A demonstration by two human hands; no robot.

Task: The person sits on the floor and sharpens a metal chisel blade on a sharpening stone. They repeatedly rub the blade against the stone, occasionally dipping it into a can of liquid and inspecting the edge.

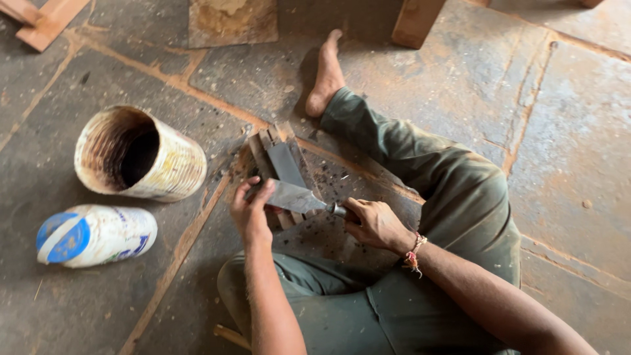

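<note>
I sit on a stone floor in green trousers with one bare foot (326,75) stretched out. My right hand (371,222) grips the handle of a flat metal blade (294,196). My left hand (252,209) presses its fingers on the blade's broad end. The blade lies across a dark grey stone (284,162) set in a wooden holder (259,152) on the floor in front of me. A thread band is on my right wrist.
A rusty open tin can (139,154) lies on its side at the left. Below it lies a white plastic container with a blue lid (95,235). Wooden pieces (46,20) and a wooden leg (415,21) stand at the top.
</note>
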